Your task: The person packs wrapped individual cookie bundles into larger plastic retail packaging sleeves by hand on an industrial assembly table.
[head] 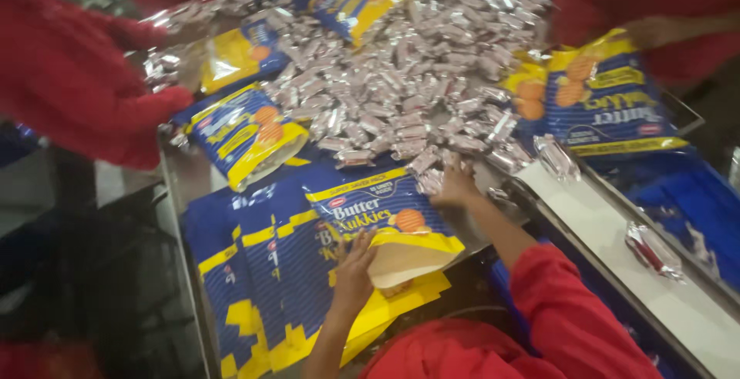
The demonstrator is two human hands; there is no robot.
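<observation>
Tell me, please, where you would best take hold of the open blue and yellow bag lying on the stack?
Probably by the upper lip of the open mouth of the blue and yellow bag, coming from the near, yellow end. The mouth gapes towards the person, and the left hand is already at that edge.

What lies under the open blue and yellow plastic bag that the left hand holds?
Under the open blue and yellow plastic bag, held by the left hand, lies a fanned stack of flat empty bags. The table beneath is covered.
</observation>
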